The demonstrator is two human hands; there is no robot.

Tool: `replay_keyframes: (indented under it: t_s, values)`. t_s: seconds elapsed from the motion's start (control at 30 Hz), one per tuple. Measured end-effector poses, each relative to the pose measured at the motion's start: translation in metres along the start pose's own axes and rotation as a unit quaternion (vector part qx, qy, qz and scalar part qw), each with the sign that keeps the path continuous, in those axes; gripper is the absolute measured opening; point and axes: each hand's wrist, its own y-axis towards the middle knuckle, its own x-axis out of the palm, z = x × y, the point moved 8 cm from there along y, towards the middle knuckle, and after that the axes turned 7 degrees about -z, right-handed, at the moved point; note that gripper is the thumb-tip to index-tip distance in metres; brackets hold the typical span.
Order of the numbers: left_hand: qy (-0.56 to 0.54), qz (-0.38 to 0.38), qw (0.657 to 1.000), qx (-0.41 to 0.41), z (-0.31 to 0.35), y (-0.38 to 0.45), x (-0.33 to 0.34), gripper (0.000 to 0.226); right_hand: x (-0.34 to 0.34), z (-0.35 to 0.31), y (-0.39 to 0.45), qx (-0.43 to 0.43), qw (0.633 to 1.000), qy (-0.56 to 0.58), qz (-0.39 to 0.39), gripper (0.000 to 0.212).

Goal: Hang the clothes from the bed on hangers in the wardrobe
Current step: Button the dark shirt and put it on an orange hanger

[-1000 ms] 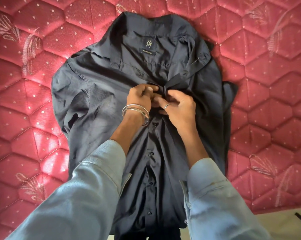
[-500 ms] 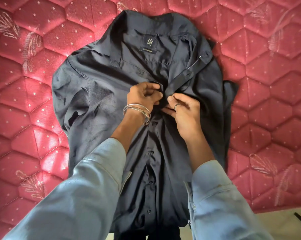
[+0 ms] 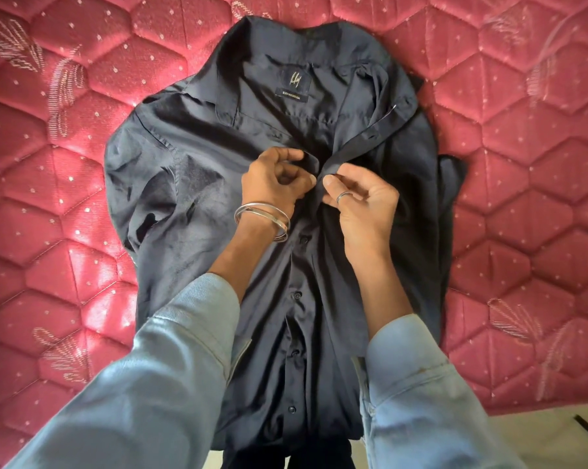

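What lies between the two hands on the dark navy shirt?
In the head view, only a narrow fold of the dark navy shirt, its front placket, lies between the left hand and right hand; each pinches one edge.

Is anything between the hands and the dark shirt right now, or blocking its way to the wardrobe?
Nothing between them: the left hand and right hand both pinch the shirt front placket, on the red mattress. No wardrobe or hanger is in view, so that path cannot be judged.

Both forearms reach forward, close together. The left hand (image 3: 274, 179), bangles at its wrist, has fingers curled, pinching fabric. The right hand (image 3: 363, 198), ring on one finger, pinches fabric just beside it.
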Motion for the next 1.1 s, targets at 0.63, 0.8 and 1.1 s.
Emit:
replay_keyframes:
  t_s: [0.63,0.8,1.1]
  values:
    - [0.03,-0.005,1.0,0.004,-0.005,0.004,-0.002,0.03,0.011,-0.006,-0.002,-0.085,0.98,-0.177,0.043,0.028]
    - [0.078,0.008,0.997,0.006,0.0,0.005,-0.003,0.03,0.008,0.016,0.003,0.001,1.0,-0.02,0.022,0.024]
    - [0.208,-0.025,0.978,-0.018,0.005,0.007,0.002,0.028,0.009,0.014,0.019,0.012,0.993,-0.082,-0.088,0.024]
